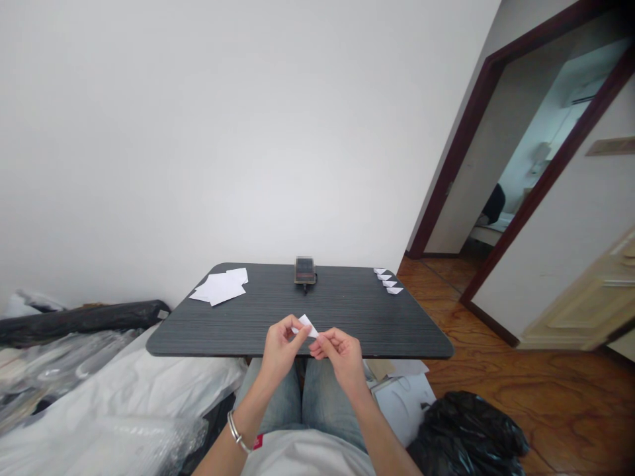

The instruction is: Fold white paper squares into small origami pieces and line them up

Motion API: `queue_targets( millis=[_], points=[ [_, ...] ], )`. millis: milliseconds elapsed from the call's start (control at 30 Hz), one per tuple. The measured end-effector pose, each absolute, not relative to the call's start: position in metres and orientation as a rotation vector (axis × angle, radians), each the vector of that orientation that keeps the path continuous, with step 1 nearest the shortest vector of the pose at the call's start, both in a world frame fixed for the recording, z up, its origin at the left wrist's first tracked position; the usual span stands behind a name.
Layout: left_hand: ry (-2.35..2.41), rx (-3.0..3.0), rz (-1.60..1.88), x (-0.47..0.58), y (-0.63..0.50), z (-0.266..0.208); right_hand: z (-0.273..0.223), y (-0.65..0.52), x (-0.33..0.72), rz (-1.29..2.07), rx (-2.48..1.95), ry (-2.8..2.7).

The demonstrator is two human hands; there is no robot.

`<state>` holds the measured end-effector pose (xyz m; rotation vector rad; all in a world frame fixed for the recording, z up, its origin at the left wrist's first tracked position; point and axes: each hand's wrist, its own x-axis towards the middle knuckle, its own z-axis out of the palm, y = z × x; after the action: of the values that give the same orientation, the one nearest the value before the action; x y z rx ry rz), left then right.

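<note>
Between my two hands is a small piece of folded white paper (306, 323), held above the front edge of the dark table (268, 304). My left hand (284, 340) pinches its left side between thumb and fingers. With thumb and fingertips closed, my right hand (340, 352) grips its lower right corner. Part of the paper is hidden behind the fingers. Loose white paper sheets (221, 286) lie overlapping at the table's left. Several small folded paper pieces (388, 283) are lined up in a row near the right edge.
A small dark-screened device (304, 270) with a cable stands at the table's back middle, near the wall. Plastic-wrapped items (124, 410) lie to the left. A black plastic bag (466, 433) and a white paper bag (404, 403) are on the right, below table height.
</note>
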<state>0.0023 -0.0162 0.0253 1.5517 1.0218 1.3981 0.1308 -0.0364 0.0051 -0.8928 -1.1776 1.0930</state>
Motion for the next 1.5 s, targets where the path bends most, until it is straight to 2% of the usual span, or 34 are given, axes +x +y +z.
queue_targets(
  millis=[533,833,1500],
  points=[
    [1.109,1.581,1.390,0.0048,-0.0187,0.0246,0.0041,-0.0346,0.1281,1.144,-0.893,-1.217],
    [0.836,1.357,1.293,0.0049,-0.0178,0.0244,0.0022,-0.0349,0.1293,1.112,-0.886,-1.161],
    [0.793,1.240,1.210,0.0000,-0.0162,0.0248,-0.0037,-0.0302,0.1303,1.118,-0.915,-1.123]
  ],
)
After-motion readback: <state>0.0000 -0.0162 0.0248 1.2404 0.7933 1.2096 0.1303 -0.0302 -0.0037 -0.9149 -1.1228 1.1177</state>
